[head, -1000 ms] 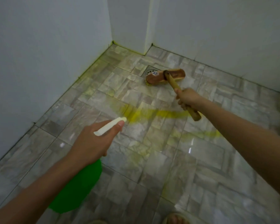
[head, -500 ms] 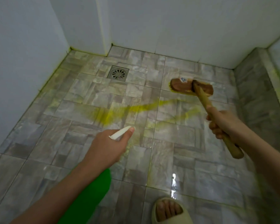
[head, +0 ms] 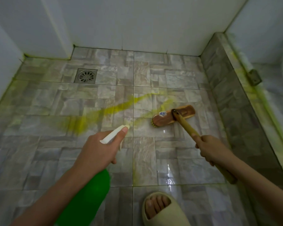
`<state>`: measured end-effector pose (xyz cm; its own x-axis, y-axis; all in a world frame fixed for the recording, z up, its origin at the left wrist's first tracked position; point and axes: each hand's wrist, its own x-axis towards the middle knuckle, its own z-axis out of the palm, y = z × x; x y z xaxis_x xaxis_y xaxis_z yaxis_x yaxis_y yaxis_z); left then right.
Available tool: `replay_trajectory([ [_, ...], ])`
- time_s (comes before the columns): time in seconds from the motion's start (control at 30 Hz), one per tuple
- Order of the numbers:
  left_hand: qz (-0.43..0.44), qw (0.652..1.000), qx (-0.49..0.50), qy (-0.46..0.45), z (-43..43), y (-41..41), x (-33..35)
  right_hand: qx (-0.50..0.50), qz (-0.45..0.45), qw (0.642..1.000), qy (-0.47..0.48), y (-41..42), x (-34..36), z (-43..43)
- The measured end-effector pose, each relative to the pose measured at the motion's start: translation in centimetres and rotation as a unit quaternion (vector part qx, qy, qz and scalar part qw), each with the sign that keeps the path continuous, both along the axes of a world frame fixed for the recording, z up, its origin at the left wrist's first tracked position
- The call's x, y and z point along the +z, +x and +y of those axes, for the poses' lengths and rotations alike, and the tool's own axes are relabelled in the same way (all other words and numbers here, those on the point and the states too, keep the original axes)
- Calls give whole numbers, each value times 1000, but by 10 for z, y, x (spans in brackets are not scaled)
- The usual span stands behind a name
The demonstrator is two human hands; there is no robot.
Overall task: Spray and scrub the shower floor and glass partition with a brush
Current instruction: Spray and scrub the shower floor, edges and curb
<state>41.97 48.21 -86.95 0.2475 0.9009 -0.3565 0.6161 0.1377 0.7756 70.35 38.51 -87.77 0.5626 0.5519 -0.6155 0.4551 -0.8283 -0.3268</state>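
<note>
Spray bottle: green, lower centre; left hand, grip curled round its neck, one finger along the white nozzle.
Brush: wooden head flat on the floor, right of centre, beside the yellow streak; right hand, grip wrapped round the handle.
Sandal: bottom edge, on wet tile.
Risk: slick tile may let the foot slide; a hard push may skid the brush into the curb.

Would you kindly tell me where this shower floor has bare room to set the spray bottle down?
Free: the tiles along the back wall between the drain and the raised ledge, and the near-left tiles beside the left forearm. Crowded: the middle, with the brush, the yellow streak and, nearer, the sandalled foot.
</note>
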Motion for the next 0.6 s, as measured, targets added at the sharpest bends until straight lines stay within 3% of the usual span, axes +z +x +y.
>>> replay_trajectory([
  [0.23,-15,999,7,49,2,6,-7,32,-13,999,-21,2,3,8],
  [0.47,-84,991,99,5,3,5,-27,44,-20,999,-20,4,1,7],
  [0.6,-84,994,69,28,1,5,-28,52,-16,998,-19,3,3,9],
])
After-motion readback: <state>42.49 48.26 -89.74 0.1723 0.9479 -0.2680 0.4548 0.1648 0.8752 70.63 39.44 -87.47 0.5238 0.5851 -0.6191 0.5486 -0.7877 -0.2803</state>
